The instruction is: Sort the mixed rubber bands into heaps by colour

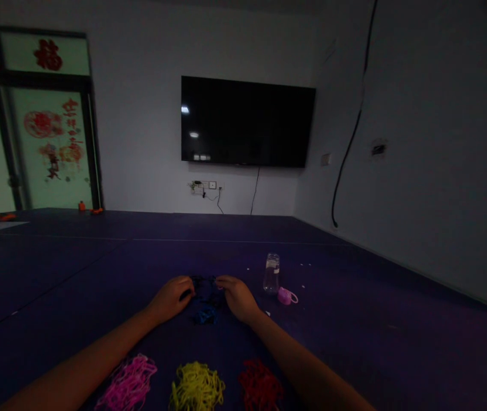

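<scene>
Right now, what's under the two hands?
Purple table shows around the left hand and right hand, with dark blue strands in the gap between them. Whatever lies directly beneath the palms is covered.

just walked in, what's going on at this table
A person's left hand and right hand are at a scatter of dark blue strands; it's too dim to tell what the fingers grip. Nearer the person lie pink, yellow and red piles. A clear bottle stands beyond the right wrist, a pink cap beside it.
</scene>
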`<action>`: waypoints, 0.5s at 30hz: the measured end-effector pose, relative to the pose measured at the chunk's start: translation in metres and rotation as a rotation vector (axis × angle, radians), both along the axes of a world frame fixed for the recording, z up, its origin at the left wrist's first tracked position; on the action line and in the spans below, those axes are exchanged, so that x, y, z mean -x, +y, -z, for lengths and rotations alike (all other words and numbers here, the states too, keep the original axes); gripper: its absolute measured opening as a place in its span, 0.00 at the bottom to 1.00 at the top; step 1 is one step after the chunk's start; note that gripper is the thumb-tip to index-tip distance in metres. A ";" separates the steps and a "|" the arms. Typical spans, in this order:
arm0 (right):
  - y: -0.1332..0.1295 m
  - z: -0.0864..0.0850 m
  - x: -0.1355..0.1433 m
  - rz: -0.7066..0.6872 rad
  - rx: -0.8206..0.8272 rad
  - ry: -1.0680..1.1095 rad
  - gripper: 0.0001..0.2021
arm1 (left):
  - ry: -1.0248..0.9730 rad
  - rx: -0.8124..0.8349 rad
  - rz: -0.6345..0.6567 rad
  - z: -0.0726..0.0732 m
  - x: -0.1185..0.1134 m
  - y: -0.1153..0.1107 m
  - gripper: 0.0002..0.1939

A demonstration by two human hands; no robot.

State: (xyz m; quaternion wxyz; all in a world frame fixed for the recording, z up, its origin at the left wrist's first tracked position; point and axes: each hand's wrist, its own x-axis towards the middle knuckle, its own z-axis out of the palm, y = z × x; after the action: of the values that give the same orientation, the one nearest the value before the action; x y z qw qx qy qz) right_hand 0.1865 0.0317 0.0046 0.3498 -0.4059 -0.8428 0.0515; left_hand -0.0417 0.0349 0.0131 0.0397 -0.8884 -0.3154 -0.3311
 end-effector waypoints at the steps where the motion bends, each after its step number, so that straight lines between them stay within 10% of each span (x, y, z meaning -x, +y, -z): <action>1: 0.000 -0.001 -0.001 0.032 -0.005 0.028 0.25 | 0.002 0.001 0.000 0.000 0.000 0.000 0.06; 15: -0.009 -0.006 0.002 0.207 0.006 -0.276 0.20 | 0.007 -0.024 0.003 0.000 -0.001 -0.001 0.09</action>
State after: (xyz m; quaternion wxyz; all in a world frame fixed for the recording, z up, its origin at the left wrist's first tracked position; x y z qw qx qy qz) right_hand 0.1841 0.0228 0.0110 0.2331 -0.4948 -0.8363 -0.0385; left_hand -0.0405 0.0341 0.0134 0.0508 -0.8895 -0.3099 -0.3319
